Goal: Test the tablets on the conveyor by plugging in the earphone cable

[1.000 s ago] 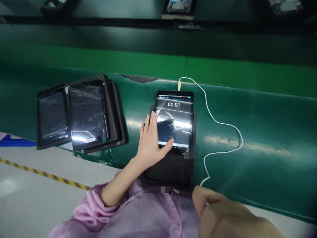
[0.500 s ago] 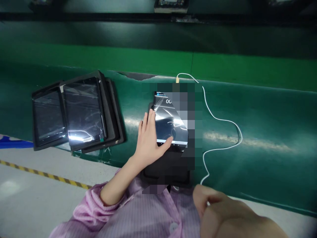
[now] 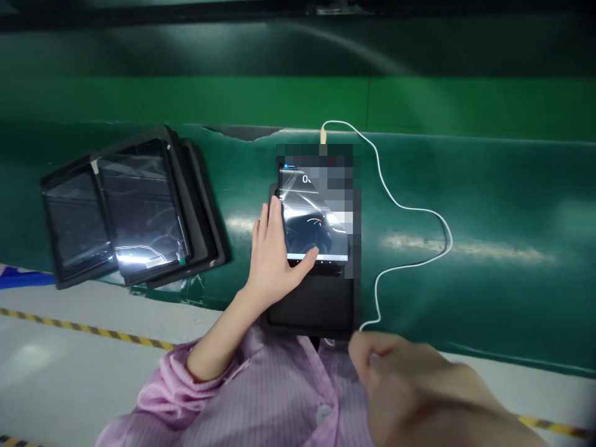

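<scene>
A tablet (image 3: 302, 214) with a lit screen and glossy film lies on a black foam tray (image 3: 311, 307); blurred squares hide its right side and top. My left hand (image 3: 274, 254) rests at the tablet's lower left, fingers stretched along the left edge and thumb spread over the bottom of the screen. A white cable (image 3: 444, 226) with a yellowish plug (image 3: 323, 135) runs from beyond the tablet's top, loops right and comes back to my right hand (image 3: 386, 366). That hand is closed in a fist around the cable, close to my body.
To the left, two dark tablets, a nearer one (image 3: 142, 208) overlapping another (image 3: 79, 220), rest on stacked black foam trays (image 3: 205, 198). The green bench top (image 3: 503, 292) has worn patches. Its front edge borders a pale floor with yellow-black tape (image 3: 93, 329).
The view has shifted slightly, so the bench things sit a little higher and further left. My right fist has moved slightly left and up. My left hand keeps its place on the tablet.
</scene>
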`<state>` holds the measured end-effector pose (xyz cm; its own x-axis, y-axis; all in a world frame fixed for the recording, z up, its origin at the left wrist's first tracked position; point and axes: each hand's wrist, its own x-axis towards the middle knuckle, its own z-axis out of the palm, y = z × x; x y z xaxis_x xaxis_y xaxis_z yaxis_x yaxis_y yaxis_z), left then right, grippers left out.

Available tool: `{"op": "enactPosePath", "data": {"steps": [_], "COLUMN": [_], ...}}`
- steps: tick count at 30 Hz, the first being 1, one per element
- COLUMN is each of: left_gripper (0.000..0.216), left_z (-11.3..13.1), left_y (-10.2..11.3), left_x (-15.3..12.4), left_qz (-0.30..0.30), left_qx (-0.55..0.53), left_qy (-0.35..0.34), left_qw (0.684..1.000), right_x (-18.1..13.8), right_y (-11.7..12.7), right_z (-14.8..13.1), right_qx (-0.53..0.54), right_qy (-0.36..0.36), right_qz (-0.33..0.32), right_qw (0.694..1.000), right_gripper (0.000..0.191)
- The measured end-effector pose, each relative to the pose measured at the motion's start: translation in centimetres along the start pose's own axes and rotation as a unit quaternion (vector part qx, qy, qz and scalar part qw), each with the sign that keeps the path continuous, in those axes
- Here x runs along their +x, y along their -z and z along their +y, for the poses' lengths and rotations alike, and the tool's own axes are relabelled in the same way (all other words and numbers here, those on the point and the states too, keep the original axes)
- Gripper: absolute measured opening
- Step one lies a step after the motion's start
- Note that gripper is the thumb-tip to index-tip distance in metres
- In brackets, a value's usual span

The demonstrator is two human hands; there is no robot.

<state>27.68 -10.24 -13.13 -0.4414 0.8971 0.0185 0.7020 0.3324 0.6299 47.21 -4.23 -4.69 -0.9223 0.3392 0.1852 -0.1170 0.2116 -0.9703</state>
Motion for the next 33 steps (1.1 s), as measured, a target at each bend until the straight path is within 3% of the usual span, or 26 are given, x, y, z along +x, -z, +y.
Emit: {"op": "enactPosePath", "data": {"steps": [4, 10, 17, 24, 33], "left_gripper": [0.098, 0.113, 0.092, 0.102, 0.084], "left_z": [0.1, 0.4, -0.2, -0.3, -0.4], "left_y": [0.0, 0.0, 0.3, 0.3, 0.2], "left_x": [0.0, 0.0, -0.2, -0.2, -0.3], "left_qz": [0.000, -0.007, -0.001, -0.007, 0.004], "left_qx": [0.003, 0.029, -0.027, -0.024, -0.030], "left_qy": [-0.004, 0.008, -0.018, -0.017, -0.039], "left_qw": [1.000, 1.000, 0.999, 1.000, 0.999], "right_x": [0.0, -1.5, -1.5, -1.6, -1.5], "right_y": [-0.6, -2.3, -2.5, -2.5, -2.4], "right_z": [2.9, 6.7, 6.8, 6.8, 6.9], "right_qx": [-0.034, -0.142, -0.170, -0.180, -0.178], "right_qy": [0.006, -0.001, 0.007, 0.004, 0.001], "right_qz": [0.042, 0.017, 0.024, 0.019, 0.021], "right_qw": [0.999, 0.990, 0.985, 0.983, 0.984], "right_gripper": [0.020, 0.026, 0.030, 0.030, 0.028]}}
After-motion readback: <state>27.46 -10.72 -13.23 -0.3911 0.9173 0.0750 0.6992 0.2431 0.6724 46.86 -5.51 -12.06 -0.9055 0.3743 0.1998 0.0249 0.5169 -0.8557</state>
